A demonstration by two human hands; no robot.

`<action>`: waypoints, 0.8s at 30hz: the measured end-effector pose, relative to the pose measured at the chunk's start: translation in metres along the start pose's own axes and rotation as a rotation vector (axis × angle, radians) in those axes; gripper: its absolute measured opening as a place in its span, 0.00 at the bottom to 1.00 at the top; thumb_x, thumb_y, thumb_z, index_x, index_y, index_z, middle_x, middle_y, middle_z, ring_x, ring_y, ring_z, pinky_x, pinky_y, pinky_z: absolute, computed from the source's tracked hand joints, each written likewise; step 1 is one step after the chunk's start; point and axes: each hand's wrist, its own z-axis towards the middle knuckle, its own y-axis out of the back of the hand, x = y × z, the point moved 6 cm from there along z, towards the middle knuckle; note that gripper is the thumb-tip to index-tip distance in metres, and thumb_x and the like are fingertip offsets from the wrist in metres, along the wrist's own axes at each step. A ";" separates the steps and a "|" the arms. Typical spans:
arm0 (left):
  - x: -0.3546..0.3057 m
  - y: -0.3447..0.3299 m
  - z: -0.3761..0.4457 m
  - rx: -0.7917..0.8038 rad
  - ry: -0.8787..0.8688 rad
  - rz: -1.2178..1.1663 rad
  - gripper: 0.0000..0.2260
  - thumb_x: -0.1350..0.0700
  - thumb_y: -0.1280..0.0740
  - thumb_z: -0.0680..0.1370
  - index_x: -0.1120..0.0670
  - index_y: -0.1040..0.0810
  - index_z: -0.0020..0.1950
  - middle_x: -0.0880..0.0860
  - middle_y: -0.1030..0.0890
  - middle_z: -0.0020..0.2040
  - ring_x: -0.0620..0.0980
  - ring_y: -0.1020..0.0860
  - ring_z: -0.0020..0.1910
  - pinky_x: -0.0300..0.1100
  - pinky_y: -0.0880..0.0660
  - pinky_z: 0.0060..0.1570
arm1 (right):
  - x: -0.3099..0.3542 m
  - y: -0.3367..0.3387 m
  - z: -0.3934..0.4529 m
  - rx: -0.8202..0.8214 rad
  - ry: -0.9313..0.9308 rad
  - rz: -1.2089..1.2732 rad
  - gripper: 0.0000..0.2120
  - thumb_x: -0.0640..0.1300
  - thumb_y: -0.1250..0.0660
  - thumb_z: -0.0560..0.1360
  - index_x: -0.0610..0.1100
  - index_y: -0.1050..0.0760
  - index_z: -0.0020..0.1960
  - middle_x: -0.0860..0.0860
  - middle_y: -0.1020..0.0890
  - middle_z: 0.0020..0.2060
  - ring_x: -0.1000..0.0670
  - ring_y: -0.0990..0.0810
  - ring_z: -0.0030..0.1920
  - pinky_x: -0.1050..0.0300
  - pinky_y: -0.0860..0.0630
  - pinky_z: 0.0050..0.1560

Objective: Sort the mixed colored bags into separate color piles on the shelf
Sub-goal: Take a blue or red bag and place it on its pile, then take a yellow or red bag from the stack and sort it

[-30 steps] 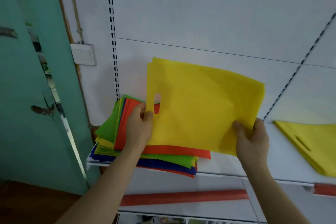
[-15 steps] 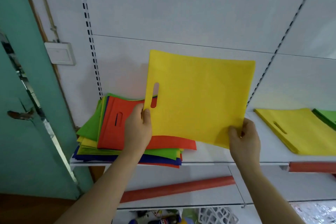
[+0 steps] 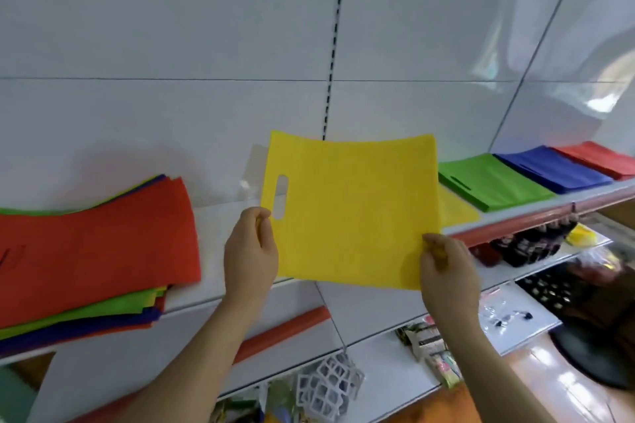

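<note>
A white panelled back wall (image 3: 171, 27) is seen across the far side, split by a black slotted upright (image 3: 335, 45). Red-orange price strips (image 3: 285, 330) are fitted along the shelf edges. On a lower shelf at the right, dark packaged goods (image 3: 529, 244) are laid in a row, with clear plastic packets (image 3: 505, 312) nearer. A white lattice item (image 3: 330, 385) is hung below, beside colourful packets (image 3: 433, 350). A dark round object (image 3: 598, 354) is seen at the near right.
</note>
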 end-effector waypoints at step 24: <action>-0.074 -0.244 -0.011 0.220 0.170 0.094 0.12 0.58 0.35 0.84 0.53 0.20 0.66 0.51 0.17 0.53 0.53 0.19 0.43 0.50 0.22 0.44 | -0.164 0.039 0.181 0.213 0.055 -0.270 0.23 0.33 0.41 0.82 0.43 0.25 0.75 0.50 0.26 0.69 0.46 0.23 0.60 0.54 0.28 0.56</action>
